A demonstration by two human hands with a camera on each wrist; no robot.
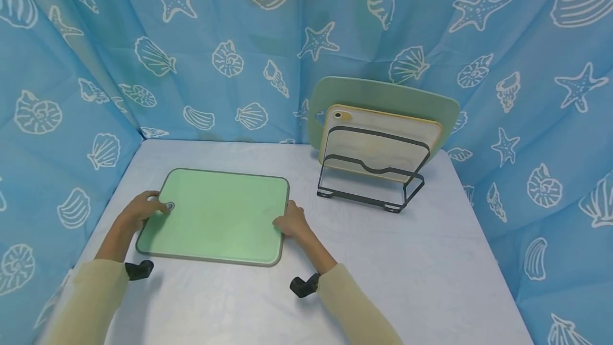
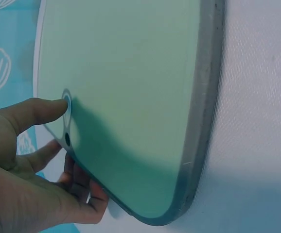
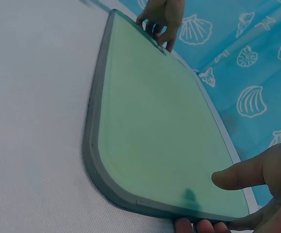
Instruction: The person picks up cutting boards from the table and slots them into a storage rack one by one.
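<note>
A light green cutting board [image 1: 222,214] with a grey rim lies flat, low over the white table on the left side. My left hand [image 1: 140,208] grips its left short edge, the thumb on the small ringed hole [image 2: 67,109] and the other fingers curled at the rim. At the opposite short edge, my right hand [image 1: 293,221] holds the board, thumb over the top face and fingertips [image 3: 205,226] tucked against the rim's underside. Whether the board rests fully on the table cannot be told.
At the back right stands a black wire rack [image 1: 364,196]. It holds a cream board with a yellow edge [image 1: 383,142] and a larger sage-green board [image 1: 383,92] behind it. A blue shell-patterned curtain [image 1: 201,68] surrounds the white table [image 1: 407,270].
</note>
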